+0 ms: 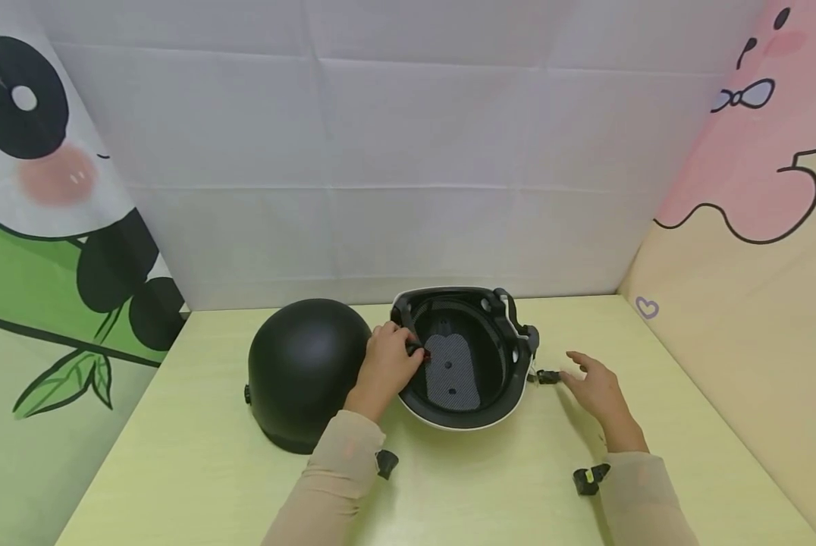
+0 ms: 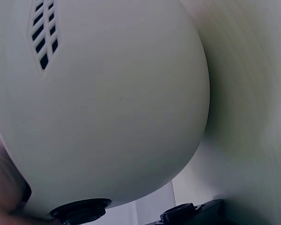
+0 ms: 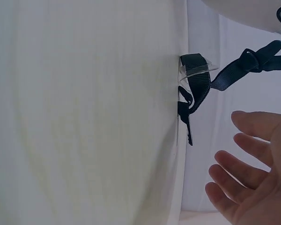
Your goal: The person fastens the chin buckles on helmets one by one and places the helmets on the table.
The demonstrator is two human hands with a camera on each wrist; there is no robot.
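Observation:
A white helmet (image 1: 452, 421) lies upside down on the table, its black padded inside facing up. At its left rim, my left hand (image 1: 386, 365) pinches a small black piece of the chin strap (image 1: 416, 349) with a red spot, between thumb and fingers. The white shell (image 2: 117, 103) fills the left wrist view, and only part of that hand (image 2: 4, 180) shows there. To the helmet's right, my right hand (image 1: 595, 388) has its fingers spread. Just beyond its fingertips, a loose black strap (image 3: 199, 84) hangs from the helmet; they look apart in the right wrist view.
A black helmet (image 1: 306, 364), dome up, stands directly left of the white one, close to my left forearm. A white sheet (image 1: 422, 167) closes off the table's (image 1: 476, 493) back edge. Cartoon-printed panels rise at both sides.

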